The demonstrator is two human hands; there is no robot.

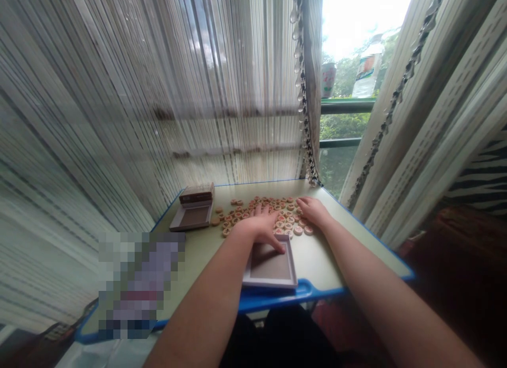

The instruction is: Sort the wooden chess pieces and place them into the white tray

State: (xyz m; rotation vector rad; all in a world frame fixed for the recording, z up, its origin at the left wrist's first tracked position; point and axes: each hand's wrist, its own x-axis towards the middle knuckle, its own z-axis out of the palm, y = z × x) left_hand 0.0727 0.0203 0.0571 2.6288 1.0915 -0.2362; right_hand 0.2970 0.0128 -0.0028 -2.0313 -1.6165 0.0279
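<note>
Many round wooden Chinese chess pieces (281, 218) with red and dark characters lie loosely spread across the table. My left hand (262, 224) is over the middle of them, fingers spread and touching the pieces, with the thumb reaching back above a shallow open box (273, 267). That box stands at the table's near edge and shows no pieces inside. At the right border of the spread, my right hand (315, 210) lies low on the table, its fingers stretched out beside the outer pieces. Neither hand grasps a piece that I can see.
Another shallow box part (192, 217) lies at the back left, with a brown box (197, 192) behind it. A blurred-out purple item (148, 278) is on the left side. The pale table (322, 265) has a raised blue rim. Curtains (237, 83) hang behind.
</note>
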